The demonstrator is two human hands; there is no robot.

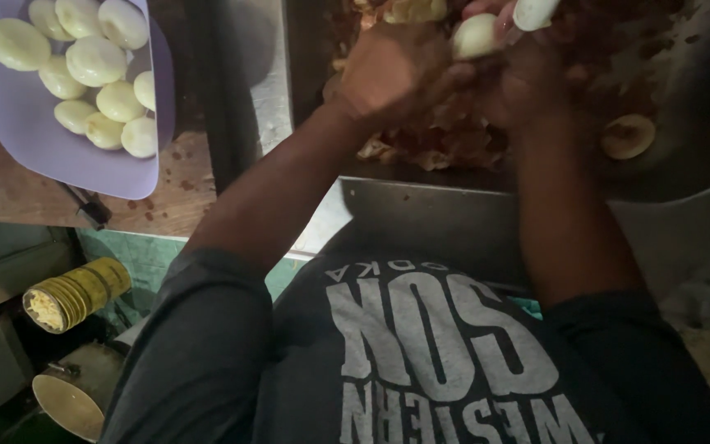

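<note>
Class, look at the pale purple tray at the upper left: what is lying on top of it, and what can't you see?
On the purple tray lie peeled, pale yellow eggs, piled together. About ten show; the frame's top edge cuts the pile off. The tray surface beneath them is hidden.

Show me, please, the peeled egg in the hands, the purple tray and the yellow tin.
egg (474, 36), head view, on its white side.
tray (34, 136), head view, on bare bottom.
tin (92, 284), head view, on ribbed side.
</note>
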